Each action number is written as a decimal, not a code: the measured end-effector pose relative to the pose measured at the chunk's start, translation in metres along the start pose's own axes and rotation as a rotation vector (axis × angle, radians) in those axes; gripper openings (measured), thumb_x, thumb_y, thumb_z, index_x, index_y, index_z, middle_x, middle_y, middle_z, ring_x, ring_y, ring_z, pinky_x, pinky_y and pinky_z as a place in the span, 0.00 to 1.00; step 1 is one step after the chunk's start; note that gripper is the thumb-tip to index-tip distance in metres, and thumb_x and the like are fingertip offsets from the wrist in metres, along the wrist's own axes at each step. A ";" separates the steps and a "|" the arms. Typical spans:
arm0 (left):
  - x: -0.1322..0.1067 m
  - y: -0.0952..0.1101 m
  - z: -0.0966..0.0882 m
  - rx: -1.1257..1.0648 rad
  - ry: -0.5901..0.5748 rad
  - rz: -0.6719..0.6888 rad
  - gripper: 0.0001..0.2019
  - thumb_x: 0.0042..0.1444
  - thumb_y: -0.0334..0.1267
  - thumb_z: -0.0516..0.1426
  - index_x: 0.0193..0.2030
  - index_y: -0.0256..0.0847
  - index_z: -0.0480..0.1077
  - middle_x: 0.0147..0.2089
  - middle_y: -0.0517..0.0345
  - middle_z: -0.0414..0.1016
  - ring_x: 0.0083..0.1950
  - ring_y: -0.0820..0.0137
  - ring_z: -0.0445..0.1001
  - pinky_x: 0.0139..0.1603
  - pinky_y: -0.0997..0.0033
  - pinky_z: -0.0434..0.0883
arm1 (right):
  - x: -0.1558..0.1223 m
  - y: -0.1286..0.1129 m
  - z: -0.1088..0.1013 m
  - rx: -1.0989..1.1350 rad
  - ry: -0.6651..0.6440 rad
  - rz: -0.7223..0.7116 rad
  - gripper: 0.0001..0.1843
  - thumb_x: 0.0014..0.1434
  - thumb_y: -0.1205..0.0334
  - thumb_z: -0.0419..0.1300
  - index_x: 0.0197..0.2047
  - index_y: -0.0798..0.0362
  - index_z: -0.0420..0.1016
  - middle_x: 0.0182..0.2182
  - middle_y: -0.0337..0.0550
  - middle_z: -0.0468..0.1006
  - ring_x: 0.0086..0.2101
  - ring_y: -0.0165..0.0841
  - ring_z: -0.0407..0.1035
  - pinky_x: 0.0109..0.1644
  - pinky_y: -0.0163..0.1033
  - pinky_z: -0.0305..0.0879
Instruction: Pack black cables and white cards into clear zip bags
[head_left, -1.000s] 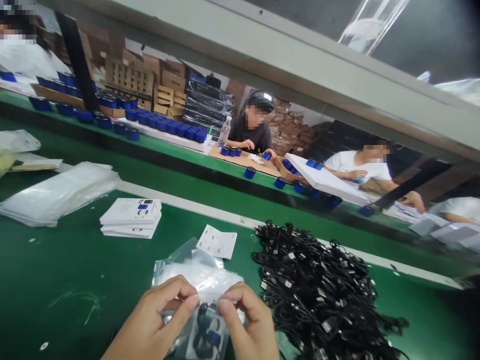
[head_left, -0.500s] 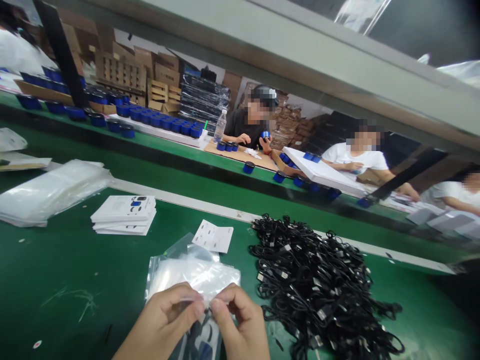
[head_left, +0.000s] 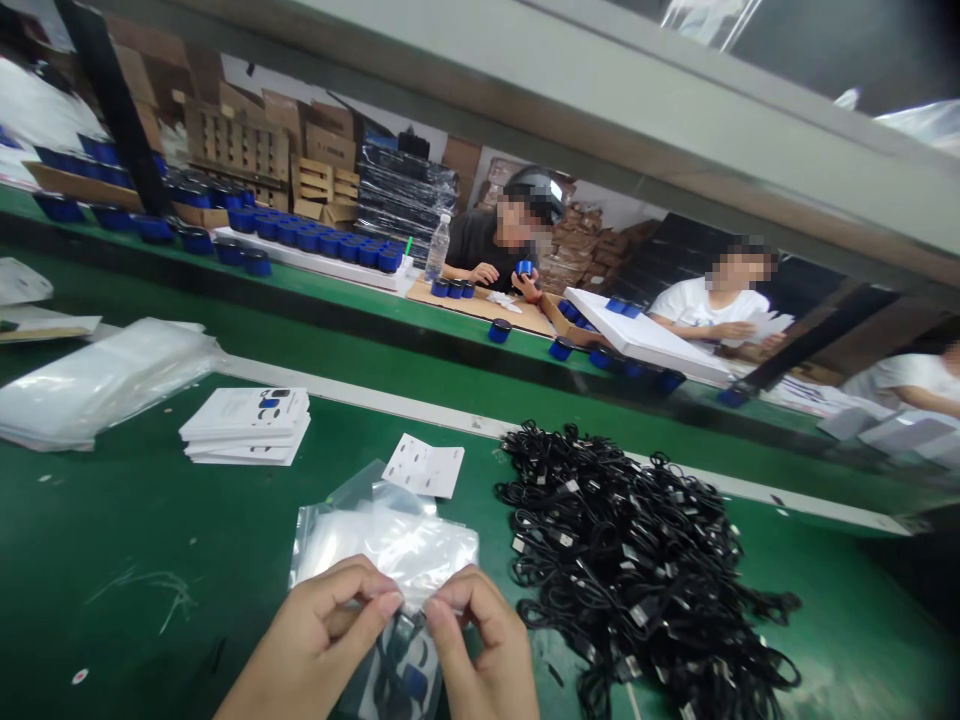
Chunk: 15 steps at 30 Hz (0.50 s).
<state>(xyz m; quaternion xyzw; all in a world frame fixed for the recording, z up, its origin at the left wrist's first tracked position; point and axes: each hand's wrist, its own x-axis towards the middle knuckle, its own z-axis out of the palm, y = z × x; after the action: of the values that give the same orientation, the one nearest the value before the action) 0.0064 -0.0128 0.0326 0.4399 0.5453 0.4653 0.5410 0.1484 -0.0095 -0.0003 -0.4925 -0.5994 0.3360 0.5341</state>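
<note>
Left hand (head_left: 319,635), right hand (head_left: 484,640): narrow pinch on clear plastic bag (head_left: 386,550) edge
Bag contents: black cable (head_left: 397,650), blue piece (head_left: 414,683)
Just beside: black cable pile (head_left: 637,560)

Bright, even, diffuse light was spread across the scene from a source that could not be seen, and only faint, soft shadows were cast on the green conveyor bench (head_left: 127,540). White glare was thrown back by the pile of clear plastic bags (head_left: 97,385) and by the clear plastic bag (head_left: 382,545) pinched between the left hand (head_left: 315,630) and right hand (head_left: 487,645). Fine detail was lost in the heap of coiled black cables (head_left: 630,560). The grey metal beam (head_left: 570,130) was bowed by wide-angle distortion, and the whole view was tilted. The far background was rendered softly.
</note>
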 end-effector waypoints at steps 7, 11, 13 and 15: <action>-0.001 -0.005 0.008 -0.039 0.033 0.028 0.14 0.52 0.50 0.58 0.25 0.42 0.70 0.24 0.69 0.61 0.23 0.78 0.62 0.22 0.82 0.60 | -0.006 0.003 0.010 0.075 0.013 0.116 0.13 0.58 0.54 0.56 0.28 0.53 0.70 0.20 0.35 0.67 0.21 0.28 0.61 0.25 0.31 0.57; -0.007 -0.016 0.015 0.036 0.148 0.079 0.15 0.55 0.55 0.54 0.31 0.45 0.69 0.26 0.66 0.68 0.26 0.73 0.68 0.27 0.79 0.67 | -0.012 0.006 0.018 0.013 0.140 0.085 0.19 0.61 0.48 0.54 0.27 0.52 0.73 0.22 0.40 0.74 0.24 0.32 0.67 0.29 0.33 0.64; -0.012 -0.026 0.018 0.139 0.230 0.082 0.17 0.53 0.57 0.54 0.38 0.46 0.70 0.33 0.58 0.76 0.35 0.64 0.75 0.37 0.72 0.72 | -0.016 0.010 0.020 -0.047 0.205 0.060 0.18 0.62 0.48 0.53 0.30 0.51 0.74 0.24 0.43 0.77 0.25 0.34 0.70 0.30 0.35 0.67; -0.017 -0.038 0.019 0.203 0.266 0.080 0.19 0.49 0.57 0.58 0.40 0.46 0.72 0.41 0.50 0.79 0.45 0.56 0.76 0.47 0.64 0.71 | -0.022 0.015 0.021 -0.078 0.191 0.040 0.17 0.62 0.47 0.54 0.35 0.50 0.75 0.27 0.46 0.79 0.27 0.37 0.72 0.30 0.37 0.68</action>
<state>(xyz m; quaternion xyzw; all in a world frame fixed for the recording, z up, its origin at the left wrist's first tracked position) 0.0263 -0.0355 -0.0010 0.4481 0.6383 0.4831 0.3981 0.1298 -0.0238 -0.0259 -0.5546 -0.5484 0.2745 0.5624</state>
